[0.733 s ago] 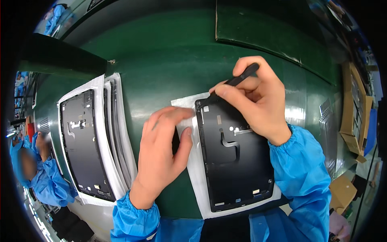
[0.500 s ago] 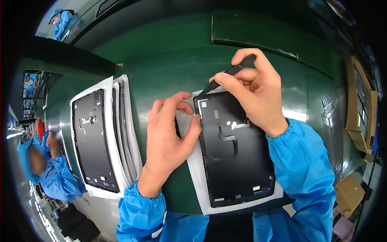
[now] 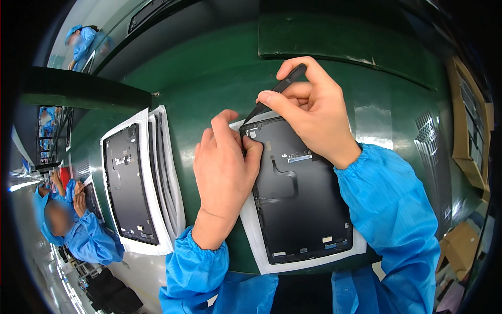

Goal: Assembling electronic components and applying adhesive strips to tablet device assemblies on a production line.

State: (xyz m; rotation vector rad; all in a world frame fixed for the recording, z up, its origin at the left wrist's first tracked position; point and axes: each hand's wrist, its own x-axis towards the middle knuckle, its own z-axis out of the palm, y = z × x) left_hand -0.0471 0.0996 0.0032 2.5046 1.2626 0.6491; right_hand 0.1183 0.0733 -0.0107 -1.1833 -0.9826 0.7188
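Note:
A black tablet back cover [image 3: 308, 209], inner side up, lies on a white foam sheet [image 3: 251, 235] in front of me. My right hand [image 3: 314, 104] pinches black tweezers [image 3: 282, 86] between thumb and fingers. Their tip reaches down to the cover's upper left corner. At that same corner, my left hand [image 3: 225, 167] has its thumb on the cover's left edge, with the other fingers bent beside it and the index finger lifted. Whether a small part sits between the left fingertips is hidden.
A stack of similar covers between white sheets [image 3: 170, 183] stands on the left of the green table [image 3: 209, 83]. A raised green board [image 3: 334, 39] lies at the back. Clear plastic strips [image 3: 431, 146] and a cardboard box [image 3: 470, 152] are on the right. A co-worker [image 3: 89, 235] sits at left.
Both hands and the tweezers appear slightly further left in the picture, along with the cover. My left thumb has shifted up toward the corner. The whole view has turned a little.

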